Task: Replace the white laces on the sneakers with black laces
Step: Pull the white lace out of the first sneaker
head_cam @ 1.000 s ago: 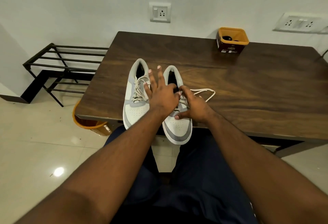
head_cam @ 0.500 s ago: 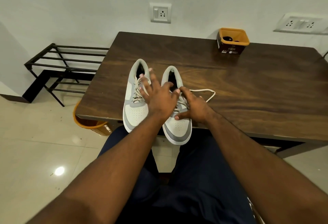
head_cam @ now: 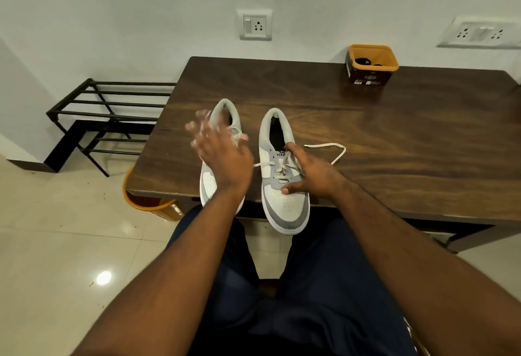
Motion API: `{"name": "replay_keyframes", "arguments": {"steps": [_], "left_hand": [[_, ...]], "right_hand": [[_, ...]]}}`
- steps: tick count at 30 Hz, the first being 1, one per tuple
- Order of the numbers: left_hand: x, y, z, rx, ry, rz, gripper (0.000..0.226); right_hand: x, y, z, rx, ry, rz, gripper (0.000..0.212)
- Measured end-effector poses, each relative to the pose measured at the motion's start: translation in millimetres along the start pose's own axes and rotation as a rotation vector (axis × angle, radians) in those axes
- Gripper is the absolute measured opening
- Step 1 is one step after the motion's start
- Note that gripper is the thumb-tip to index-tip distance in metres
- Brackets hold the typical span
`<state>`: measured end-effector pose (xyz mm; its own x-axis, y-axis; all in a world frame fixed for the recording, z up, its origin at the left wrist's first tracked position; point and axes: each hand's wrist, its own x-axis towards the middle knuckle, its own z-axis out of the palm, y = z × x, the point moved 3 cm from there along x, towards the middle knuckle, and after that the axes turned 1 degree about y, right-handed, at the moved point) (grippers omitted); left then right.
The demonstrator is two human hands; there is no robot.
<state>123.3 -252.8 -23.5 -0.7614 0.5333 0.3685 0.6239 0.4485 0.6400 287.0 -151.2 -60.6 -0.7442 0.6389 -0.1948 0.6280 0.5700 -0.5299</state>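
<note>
Right hand [head_cam: 313, 174] on right sneaker [head_cam: 284, 186]

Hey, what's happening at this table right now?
A seated person is unlacing a pair of white-and-grey sneakers on a wooden table. The right hand rests on the right sneaker, whose white lace trails loose. The left hand, blurred and open, is above the left sneaker. An orange tub sits behind.
</note>
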Motion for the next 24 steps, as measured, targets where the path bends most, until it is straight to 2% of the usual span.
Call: {"name": "replay_keyframes", "arguments": {"steps": [1, 2, 4, 6, 9, 16, 20, 24], "left_hand": [[-7.3, 7.5, 3.8, 0.129, -0.161, 0.206, 0.066], [-14.5, 10.3, 11.0, 0.216, -0.344, 0.318, 0.069], [-25.4, 10.5, 20.7, 0.296, -0.639, 0.316, 0.085], [-32.8, 8.1, 28.9, 0.315, -0.752, 0.3, 0.103], [-37.1, 5.5, 34.0, 0.28, -0.722, 0.286, 0.113], [-37.9, -4.7, 28.6, 0.256, -0.657, 0.206, 0.106], [-38.7, -6.4, 29.1, 0.253, -0.658, 0.18, 0.106], [-41.0, -8.5, 32.7, 0.224, -0.652, 0.169, 0.105]], "right_hand": [[1.2, 0.1, 0.3, 0.062, -0.018, 0.0, 0.091], [2.4, -0.1, 0.2, 0.098, -0.017, -0.01, 0.08], [7.6, 1.5, 1.0, 0.077, 0.023, -0.047, 0.062], [13.8, 2.5, 3.2, 0.033, 0.045, -0.042, 0.047], [18.7, -3.7, 0.8, -0.015, 0.113, -0.022, 0.029], [20.7, -10.7, -0.9, -0.017, 0.173, 0.01, 0.008], [6.8, -6.5, 1.6, 0.3, 0.28, 0.04, 0.022], [-14.1, 0.3, 10.0, 0.497, 0.315, 0.063, 0.012]]}}
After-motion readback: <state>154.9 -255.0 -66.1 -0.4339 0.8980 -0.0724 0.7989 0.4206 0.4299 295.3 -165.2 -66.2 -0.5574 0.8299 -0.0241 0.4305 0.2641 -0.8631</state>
